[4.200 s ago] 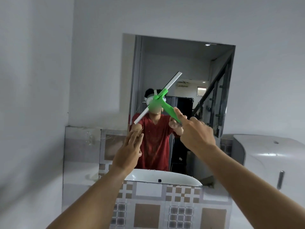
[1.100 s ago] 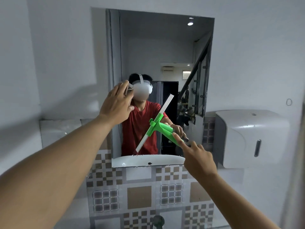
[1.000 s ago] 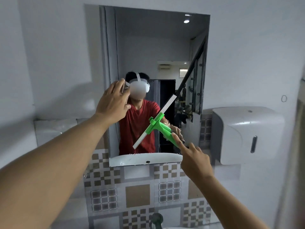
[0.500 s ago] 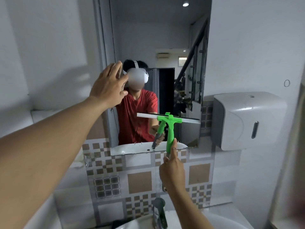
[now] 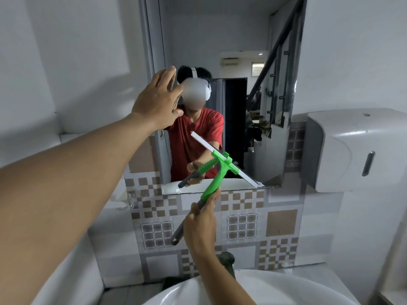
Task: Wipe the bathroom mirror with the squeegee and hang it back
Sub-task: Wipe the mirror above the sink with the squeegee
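Right hand [image 5: 199,227] is clamped on the dark lower handle of the green squeegee [image 5: 217,176]; handle runs up-right to the white blade, which lies diagonally against the mirror's [image 5: 231,40] lower right corner; left hand [image 5: 157,104], fingers spread and empty, hovers at the mirror's left edge, farther off.

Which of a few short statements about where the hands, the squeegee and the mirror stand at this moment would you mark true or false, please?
1. The right hand grips the squeegee by its handle. True.
2. The squeegee blade lies level across the mirror. False: it slants, low end at the mirror's lower right corner.
3. The left hand is raised, fingers open, holding nothing. True.
4. The wall dispenser hangs left of the mirror. False: it is on the right.
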